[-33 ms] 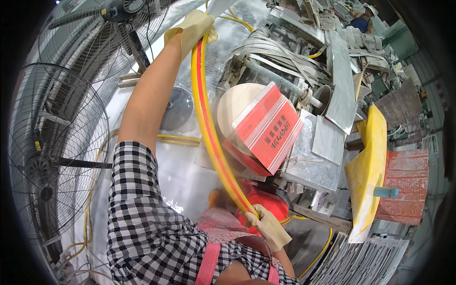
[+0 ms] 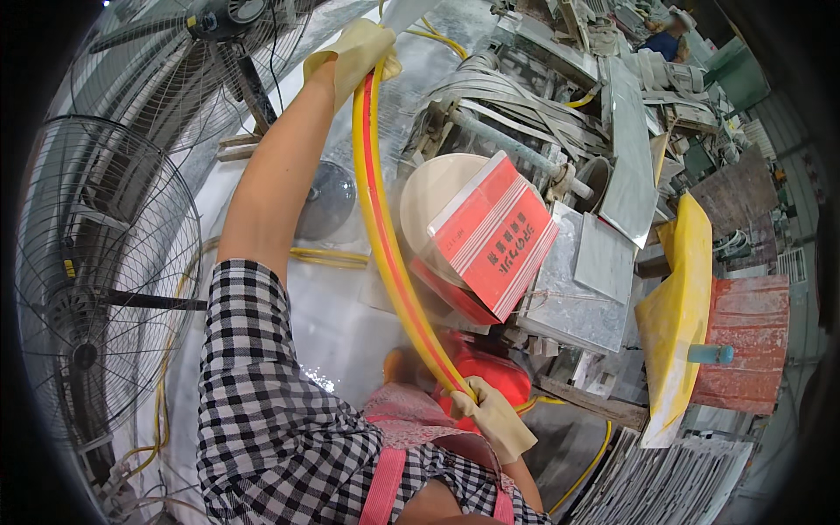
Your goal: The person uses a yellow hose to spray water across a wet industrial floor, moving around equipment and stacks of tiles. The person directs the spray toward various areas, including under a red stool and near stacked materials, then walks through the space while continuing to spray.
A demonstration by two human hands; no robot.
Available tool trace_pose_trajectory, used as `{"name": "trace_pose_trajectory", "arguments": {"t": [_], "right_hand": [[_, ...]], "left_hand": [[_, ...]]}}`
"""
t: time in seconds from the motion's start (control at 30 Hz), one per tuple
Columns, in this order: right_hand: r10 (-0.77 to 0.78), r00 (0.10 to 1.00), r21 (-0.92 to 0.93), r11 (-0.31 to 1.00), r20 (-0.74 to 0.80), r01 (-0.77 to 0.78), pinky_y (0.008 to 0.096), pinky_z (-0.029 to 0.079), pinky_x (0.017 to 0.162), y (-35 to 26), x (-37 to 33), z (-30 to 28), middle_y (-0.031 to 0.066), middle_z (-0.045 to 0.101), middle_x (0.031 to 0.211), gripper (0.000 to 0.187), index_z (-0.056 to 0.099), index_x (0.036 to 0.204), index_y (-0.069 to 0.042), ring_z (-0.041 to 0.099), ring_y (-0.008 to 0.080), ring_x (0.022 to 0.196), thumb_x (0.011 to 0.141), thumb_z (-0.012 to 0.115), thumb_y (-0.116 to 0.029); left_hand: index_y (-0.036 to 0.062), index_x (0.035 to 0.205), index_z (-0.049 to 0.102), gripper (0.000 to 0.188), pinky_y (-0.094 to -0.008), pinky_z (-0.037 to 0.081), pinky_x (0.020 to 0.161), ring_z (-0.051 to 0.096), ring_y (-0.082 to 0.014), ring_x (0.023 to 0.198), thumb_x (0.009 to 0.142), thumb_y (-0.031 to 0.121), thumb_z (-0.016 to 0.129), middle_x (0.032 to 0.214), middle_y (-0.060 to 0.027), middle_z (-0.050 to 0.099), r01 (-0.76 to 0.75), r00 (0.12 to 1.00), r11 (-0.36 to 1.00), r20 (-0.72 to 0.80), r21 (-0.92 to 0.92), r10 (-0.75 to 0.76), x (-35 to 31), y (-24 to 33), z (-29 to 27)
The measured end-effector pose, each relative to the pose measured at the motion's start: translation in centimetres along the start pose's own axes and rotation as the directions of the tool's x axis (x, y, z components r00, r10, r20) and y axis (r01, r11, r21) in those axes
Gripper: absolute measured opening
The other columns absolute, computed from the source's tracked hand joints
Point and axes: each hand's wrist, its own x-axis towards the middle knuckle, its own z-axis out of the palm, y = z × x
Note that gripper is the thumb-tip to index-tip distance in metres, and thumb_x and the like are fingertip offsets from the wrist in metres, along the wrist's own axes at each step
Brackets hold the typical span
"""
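A yellow hose with a red stripe (image 2: 382, 223) bows between my two hands. My left hand (image 2: 360, 54), in a cream rubber glove, is stretched out far forward and closed around the hose's upper part. Close to my body, my right hand (image 2: 497, 424), gloved alike, grips the lower part. Beyond the left hand a pale grey-white shape (image 2: 418, 12) shows at the picture's top edge; I cannot tell whether it is water or a sheet. The wet, pale floor (image 2: 337, 328) lies below the hose.
Two large caged fans (image 2: 105, 280) stand on the left. Right of the hose are a round cream tub (image 2: 437, 188), a red-and-white carton (image 2: 499, 241) and a red container (image 2: 494, 376). Farther right are cluttered machinery, a yellow sheet (image 2: 678, 306) and stacked thin panels (image 2: 656, 481). A person (image 2: 667, 42) is far off.
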Motion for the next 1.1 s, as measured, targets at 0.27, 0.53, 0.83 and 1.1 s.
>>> {"name": "trace_pose_trajectory", "arguments": {"t": [0.27,0.53,0.83,1.1], "right_hand": [[0.0,1.0,-0.008,1.0,0.007,0.0,0.0237,0.04,0.062,-0.4,-0.6,-0.1,0.0017,0.059,0.074,0.026,0.061,0.1,0.0,0.051,0.0086,0.067,0.092,0.066,-0.024],[0.013,1.0,-0.04,0.999,0.012,-0.013,0.0238,0.041,0.062,0.0,-0.5,-0.3,0.002,0.059,0.074,0.026,0.061,0.101,0.001,0.051,0.0085,0.067,0.092,0.066,-0.024],[0.031,1.0,-0.042,0.999,0.0,-0.031,0.0246,0.042,0.062,0.2,-0.7,-0.6,0.002,0.059,0.074,0.026,0.062,0.102,0.0,0.052,0.0087,0.068,0.092,0.066,-0.023],[0.075,0.997,-0.139,0.988,0.001,-0.074,0.0264,0.043,0.063,1.2,-0.6,-0.7,0.0033,0.061,0.077,0.031,0.063,0.105,0.0,0.053,0.0101,0.07,0.09,0.068,-0.028]], "left_hand": [[-0.0138,0.091,0.06,0.028,-0.0317,0.056,0.05,0.067,-0.0235,0.059,0.084,0.011,0.05,0.075,-0.0228,0.066,0.077,0.996,0.996,0.034,0.047,-0.078,-1.1,0.6,0.3],[-0.0139,0.094,0.06,0.031,-0.0289,0.055,0.05,0.065,-0.0211,0.056,0.085,0.013,0.048,0.077,-0.0223,0.067,0.124,0.992,0.991,0.034,0.044,-0.125,-1.5,-0.2,0.3],[-0.0127,0.1,0.062,0.034,-0.0276,0.051,0.047,0.061,-0.0193,0.053,0.09,0.017,0.048,0.077,-0.0186,0.067,0.287,0.947,0.957,-0.134,-0.049,-0.291,-2.3,-4.9,-2.7],[-0.0123,0.101,0.06,0.034,-0.0269,0.051,0.048,0.06,-0.0178,0.054,0.09,0.015,0.044,0.078,-0.0188,0.067,0.364,0.915,0.93,-0.168,-0.053,-0.368,-3.2,-8.4,-4.3]]}}
